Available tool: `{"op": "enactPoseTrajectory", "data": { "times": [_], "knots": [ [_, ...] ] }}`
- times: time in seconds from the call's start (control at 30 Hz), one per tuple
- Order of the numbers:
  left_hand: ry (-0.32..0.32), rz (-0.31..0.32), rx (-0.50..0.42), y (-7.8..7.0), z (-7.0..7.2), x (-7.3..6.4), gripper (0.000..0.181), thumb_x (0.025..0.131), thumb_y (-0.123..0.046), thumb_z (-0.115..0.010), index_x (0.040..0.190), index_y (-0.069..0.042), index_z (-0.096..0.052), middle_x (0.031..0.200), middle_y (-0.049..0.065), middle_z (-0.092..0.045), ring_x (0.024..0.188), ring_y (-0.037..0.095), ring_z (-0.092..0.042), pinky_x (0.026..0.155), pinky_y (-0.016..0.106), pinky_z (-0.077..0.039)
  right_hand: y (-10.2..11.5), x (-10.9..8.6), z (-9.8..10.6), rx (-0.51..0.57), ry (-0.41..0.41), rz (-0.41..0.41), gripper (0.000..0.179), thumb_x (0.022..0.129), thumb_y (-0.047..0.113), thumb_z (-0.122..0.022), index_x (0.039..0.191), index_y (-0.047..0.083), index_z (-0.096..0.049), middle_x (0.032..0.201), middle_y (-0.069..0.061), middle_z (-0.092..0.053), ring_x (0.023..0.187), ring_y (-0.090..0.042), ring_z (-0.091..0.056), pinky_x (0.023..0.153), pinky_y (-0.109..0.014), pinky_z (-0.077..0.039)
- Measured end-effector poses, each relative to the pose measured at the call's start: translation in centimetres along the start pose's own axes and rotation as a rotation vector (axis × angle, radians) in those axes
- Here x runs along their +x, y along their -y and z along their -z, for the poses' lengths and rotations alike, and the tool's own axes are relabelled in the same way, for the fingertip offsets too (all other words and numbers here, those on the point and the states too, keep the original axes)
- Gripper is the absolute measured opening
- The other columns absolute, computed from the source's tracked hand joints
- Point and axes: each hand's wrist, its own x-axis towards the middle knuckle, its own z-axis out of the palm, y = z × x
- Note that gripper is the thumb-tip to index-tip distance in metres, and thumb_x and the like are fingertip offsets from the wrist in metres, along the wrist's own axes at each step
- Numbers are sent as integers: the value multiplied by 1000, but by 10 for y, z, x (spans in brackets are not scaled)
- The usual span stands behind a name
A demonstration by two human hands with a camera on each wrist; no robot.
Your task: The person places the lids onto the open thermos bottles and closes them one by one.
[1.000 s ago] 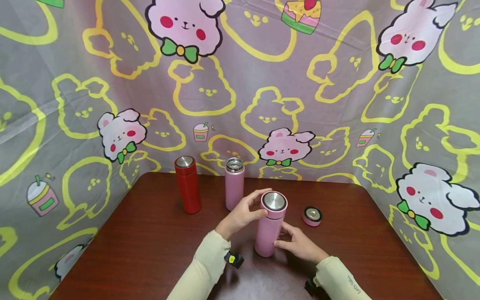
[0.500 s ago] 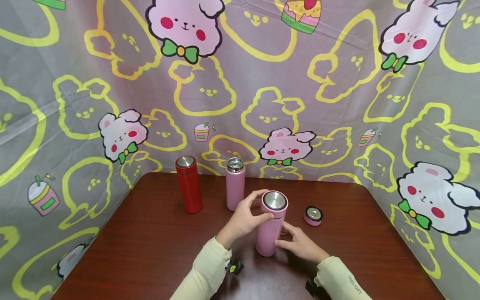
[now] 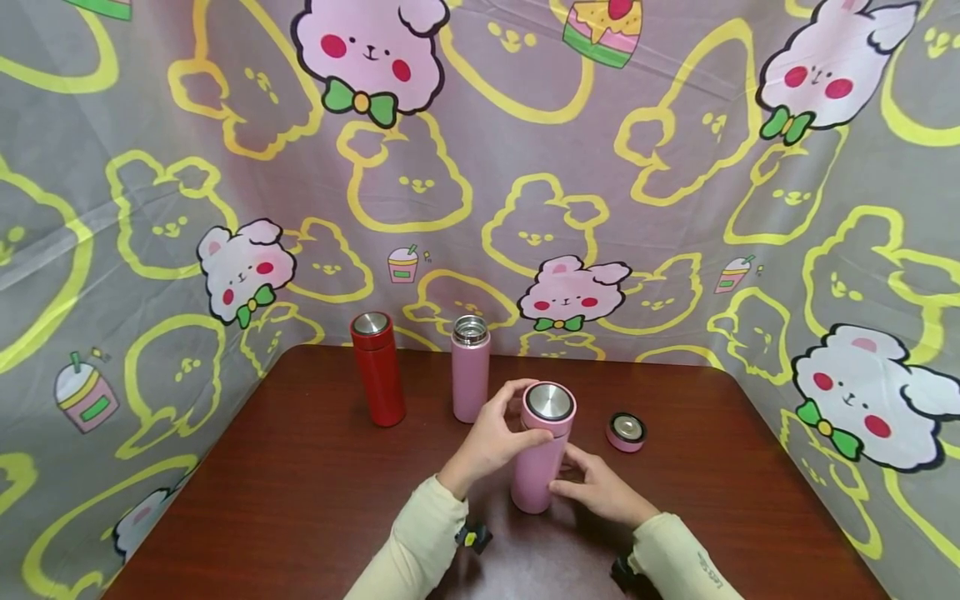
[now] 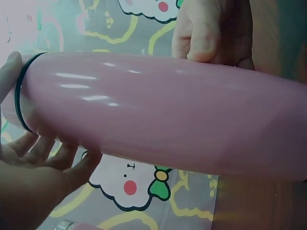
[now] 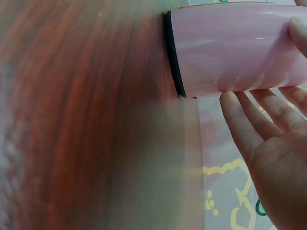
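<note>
A pink thermos [image 3: 537, 473] with a silver-topped lid [image 3: 550, 402] stands upright on the table, in front of me. My left hand [image 3: 491, 437] grips it around the lid and neck, thumb across the near side and fingers behind. Lower down, my right hand [image 3: 602, 490] holds the body from the right. The left wrist view shows the dark ring [image 4: 20, 91] at the lid's seam beside my left thumb. In the right wrist view, several fingers of my right hand [image 5: 278, 148] touch the body near its black base [image 5: 174, 55].
Behind stand a second pink thermos [image 3: 471, 379], its steel mouth uncovered, and a red thermos [image 3: 380, 379] with its lid on. A loose pink lid [image 3: 626, 432] lies upside down on the brown table [image 3: 285, 500], right of the held thermos. Patterned cloth [image 3: 450, 208] surrounds the table's back and sides.
My left thumb has slid to the right across the front of the lid's seam, and the left wrist has shifted slightly right. The right hand and the thermos have hardly moved.
</note>
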Motion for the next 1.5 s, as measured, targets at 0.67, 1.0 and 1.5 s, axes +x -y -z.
{"op": "enactPoseTrajectory", "data": {
  "times": [0.67,1.0,1.5],
  "knots": [
    [215,-21,-179,55,14,18,84,73,-56,-71,139,-12,-43,128,7,-55,111,17,-53,92,33,-43,1,-1,1,-9,7,-35,60,89,21,-67,140,5,-40,126,-11,-57,105,-18,-60,89,-42,-48],
    [301,-27,-234,63,19,26,91,73,-60,-69,139,-3,-41,126,8,-55,112,14,-51,94,35,-42,6,0,2,-13,10,-42,58,90,18,-66,140,2,-40,126,-12,-57,104,-18,-60,89,-40,-49],
    [286,-89,-198,59,20,20,84,82,-53,-66,143,-3,-36,134,10,-49,115,18,-49,97,37,-39,21,0,2,-23,17,-38,57,89,13,-66,137,-4,-40,124,-16,-57,104,-22,-61,87,-48,-48]
  ]
}}
